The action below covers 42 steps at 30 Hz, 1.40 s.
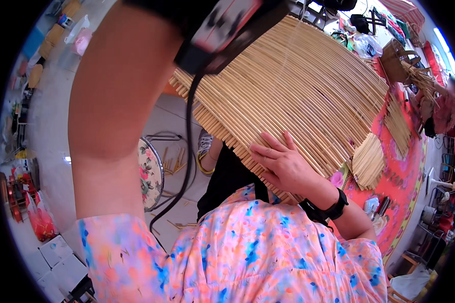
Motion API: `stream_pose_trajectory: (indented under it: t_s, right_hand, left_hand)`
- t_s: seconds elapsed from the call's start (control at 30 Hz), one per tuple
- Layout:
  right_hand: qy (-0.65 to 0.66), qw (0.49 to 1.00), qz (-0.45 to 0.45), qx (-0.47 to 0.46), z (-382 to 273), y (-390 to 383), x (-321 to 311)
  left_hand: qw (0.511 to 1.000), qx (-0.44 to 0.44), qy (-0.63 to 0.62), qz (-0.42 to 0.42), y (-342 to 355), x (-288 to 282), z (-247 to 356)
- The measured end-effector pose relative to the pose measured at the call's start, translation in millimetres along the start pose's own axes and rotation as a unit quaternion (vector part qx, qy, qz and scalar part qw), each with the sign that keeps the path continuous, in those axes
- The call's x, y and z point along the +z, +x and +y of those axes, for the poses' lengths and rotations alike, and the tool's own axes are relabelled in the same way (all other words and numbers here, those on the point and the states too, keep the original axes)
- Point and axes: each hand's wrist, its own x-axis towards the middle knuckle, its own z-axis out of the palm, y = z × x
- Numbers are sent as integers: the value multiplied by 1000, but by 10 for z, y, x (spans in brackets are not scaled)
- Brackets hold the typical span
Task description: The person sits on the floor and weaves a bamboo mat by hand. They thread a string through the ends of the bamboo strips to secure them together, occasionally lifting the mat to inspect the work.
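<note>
A large mat of straw-coloured stalks (288, 91) set side by side lies slanted in front of me. My right hand (284, 164) rests on its near edge, palm down with the fingers spread, and a black watch (336, 204) is on that wrist. My left arm (114, 111) is raised up the left side. Its hand is out of sight beyond the top edge, past a dark boxy device (222, 30) with a pale panel. From the device a black cable (189, 121) hangs. A thin pale thread (288, 50) runs down over the mat's far part.
A red floral cloth (402, 174) spreads at the right, bearing a fan-shaped stalk bundle (369, 164), another bundle (398, 126) and a wicker basket (395, 60). A floral-topped stool (149, 174) stands left of my legs. Stalk offcuts (174, 164) litter the floor.
</note>
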Motion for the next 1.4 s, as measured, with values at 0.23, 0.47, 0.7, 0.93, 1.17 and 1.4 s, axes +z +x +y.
stream_pose_trajectory:
  t_s: [0.23,0.47,0.7,0.93,1.17,1.4]
  right_hand:
    - [11,995,95,-34,37,-162,-124]
    - [135,971,197,-12,128,-428,-329]
    - [326,726,542,271,403,-1300,-157]
    - [481,767,324,274,-144,-1197,378]
    - [716,555,364,216,-326,-533,538]
    - [789,368,467,155,-146,-171,573]
  left_hand:
    - [940,-95,300,-134,-1484,169,-972]
    - [959,-209,190,-28,-2703,195,-1677]
    - [967,-169,188,16,-2718,286,-1695]
    - [966,-157,195,66,-2767,399,-1780]
    - [956,-132,245,93,-2723,581,-1888]
    - [950,-117,262,125,-2677,600,-1909]
